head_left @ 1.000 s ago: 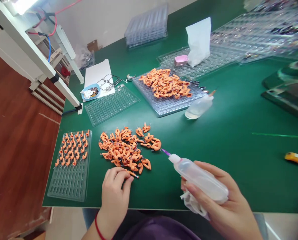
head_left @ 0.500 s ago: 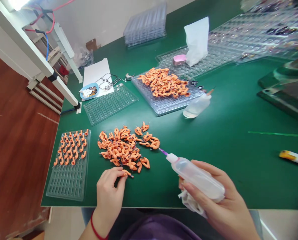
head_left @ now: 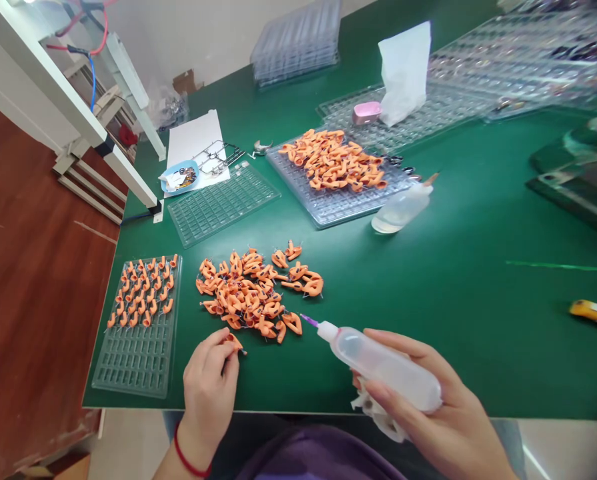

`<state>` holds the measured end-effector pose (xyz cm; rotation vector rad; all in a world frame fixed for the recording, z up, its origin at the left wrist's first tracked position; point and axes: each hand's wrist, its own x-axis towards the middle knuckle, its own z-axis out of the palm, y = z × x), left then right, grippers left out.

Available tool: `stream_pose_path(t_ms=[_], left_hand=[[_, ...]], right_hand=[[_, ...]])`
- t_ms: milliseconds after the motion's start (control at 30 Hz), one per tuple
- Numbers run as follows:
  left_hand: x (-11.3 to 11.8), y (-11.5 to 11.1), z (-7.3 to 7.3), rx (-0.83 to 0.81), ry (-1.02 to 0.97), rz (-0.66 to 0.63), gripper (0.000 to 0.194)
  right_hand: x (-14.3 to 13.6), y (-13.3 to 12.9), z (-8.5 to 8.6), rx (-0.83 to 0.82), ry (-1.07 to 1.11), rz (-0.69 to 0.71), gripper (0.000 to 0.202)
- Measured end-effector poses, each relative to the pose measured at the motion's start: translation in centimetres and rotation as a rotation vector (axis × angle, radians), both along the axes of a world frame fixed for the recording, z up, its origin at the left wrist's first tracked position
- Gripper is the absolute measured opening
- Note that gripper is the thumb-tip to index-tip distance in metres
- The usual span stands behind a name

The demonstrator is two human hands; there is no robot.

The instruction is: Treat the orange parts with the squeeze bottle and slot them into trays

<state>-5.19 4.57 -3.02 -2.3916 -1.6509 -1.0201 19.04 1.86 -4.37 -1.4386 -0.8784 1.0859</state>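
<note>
Green bench (head_left: 453, 267), the largest item, carries everything listed below; a spread of clear trays (head_left: 443, 110) overlaps at the far right; a ribbed tray (head_left: 323, 217) near the middle bears a heap of orange pieces (head_left: 335, 163); a stack of clear trays (head_left: 295, 47) stands at the back edge; a partly filled tray (head_left: 133, 363) lies at the left, its far rows set with orange pieces, its near compartments unfilled; a loose pile (head_left: 243, 293) of like pieces lies on the bench between that tray and the right hand (head_left: 418, 393).

Right hand grasps a translucent squeeze bottle (head_left: 383, 367), tilted, nozzle toward the pile; a crumpled white tissue (head_left: 378, 413) is held beneath the bottle in the same hand; left hand (head_left: 211, 377), a red cord at its wrist, rests at the near side of the pile, thumb and fingertips pinching one orange piece (head_left: 235, 343), partly hidden by the fingers; a second bottle (head_left: 398, 212) leans beside the ribbed tray; the squeeze bottle's purple tip (head_left: 309, 321) is just beside the pile's right edge; contact there cannot be told.
</note>
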Motion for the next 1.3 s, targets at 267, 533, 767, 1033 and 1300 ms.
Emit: stream_pose_path(t_ms=[267,533,767,1033,1300], left_hand=[[0.0,-1.8,-0.4,0.103,0.141,-0.007,0.025],[-0.3,-2.3,-0.9,0.051,0.141,-0.081,0.025],[0.1,-2.8,-1.0,0.04,0.13,-0.097,0.031],[0.2,-2.9,-1.1,-0.001,0.093,-0.078,0.031],[0.2,-2.8,-1.1,-0.012,0.05,-0.093,0.032]], right_hand=[[-0.8,-1.3,0.2,0.001,0.07,0.155,0.042],[-1.6,-1.7,-0.6,0.194,-0.104,0.252,0.03],[-1.0,-1.2,-0.9,0.322,-0.274,0.368,0.03],[-0.9,-0.8,-1.2,0.385,-0.372,0.414,0.034],[-1.1,-0.8,-1.2,0.36,-0.394,0.421,0.035]])
